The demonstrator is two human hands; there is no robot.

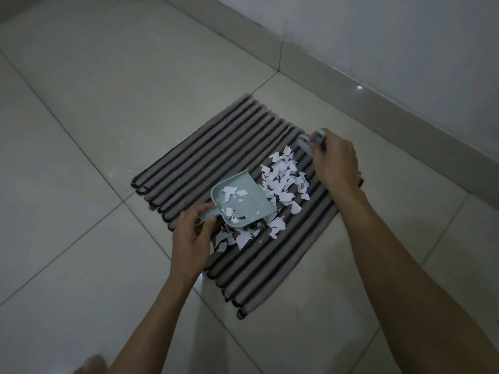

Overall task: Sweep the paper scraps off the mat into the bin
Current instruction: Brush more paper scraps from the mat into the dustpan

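The dustpan [239,205] handle is pinched by the left hand [190,240] at frame centre. A small brush [310,141], blurred, is gripped by the right hand [333,160]. Paper scraps [283,176] are heaped between them on the striped mat [216,139]. No legible writing is discerned.
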